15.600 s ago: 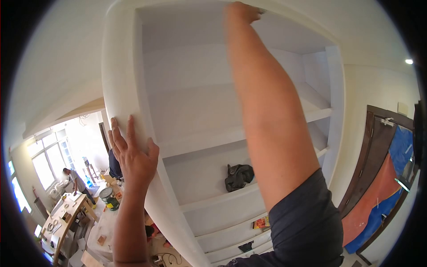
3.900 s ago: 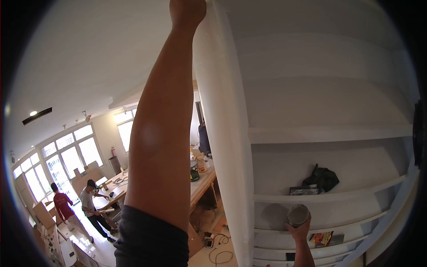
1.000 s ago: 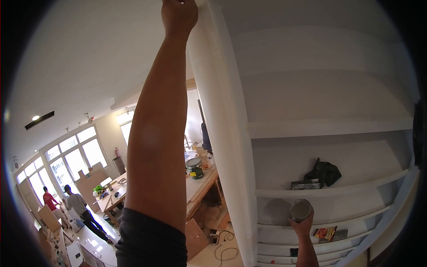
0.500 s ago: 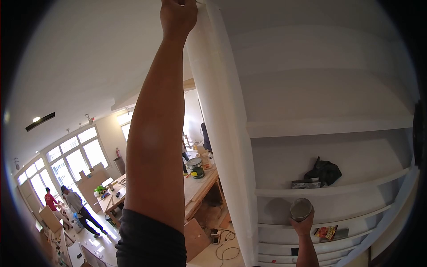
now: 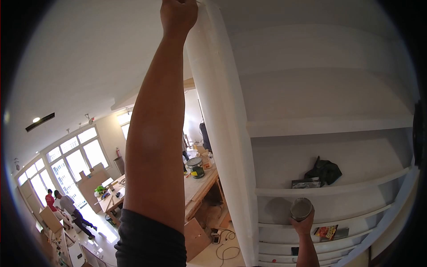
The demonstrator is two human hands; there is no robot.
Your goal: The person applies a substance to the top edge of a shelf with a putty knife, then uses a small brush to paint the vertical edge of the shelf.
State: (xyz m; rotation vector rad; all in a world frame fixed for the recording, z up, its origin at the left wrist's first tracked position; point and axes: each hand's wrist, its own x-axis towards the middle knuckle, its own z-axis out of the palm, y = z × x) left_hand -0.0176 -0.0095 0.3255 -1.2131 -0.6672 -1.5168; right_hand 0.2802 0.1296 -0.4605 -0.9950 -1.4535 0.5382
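Observation:
My left hand (image 5: pixel 179 18) is raised high at the top edge of the head view, beside the upper end of a white vertical panel (image 5: pixel 215 80). Its fingers look curled, but their tips are cut off by the frame, so what they grip cannot be made out. Lower right, my right hand (image 5: pixel 303 225) is wrapped round a round, greyish can (image 5: pixel 301 209) whose circular end faces me. The can is in front of the white shelves (image 5: pixel 284 192), and its shadow falls on the shelf back to its left.
One shelf carries a dark crumpled bag (image 5: pixel 324 171) and a flat dark box (image 5: pixel 306 183); a colourful packet (image 5: pixel 326 232) lies lower. Left of the panel stand a wooden workbench (image 5: pixel 198 196) with a bucket (image 5: pixel 195 163) and cables (image 5: pixel 227 253) below. Two people (image 5: pixel 73 211) are near the windows.
Both my hands keep practically the same positions. In the background, the person in the grey top has moved left, closer to the person in red.

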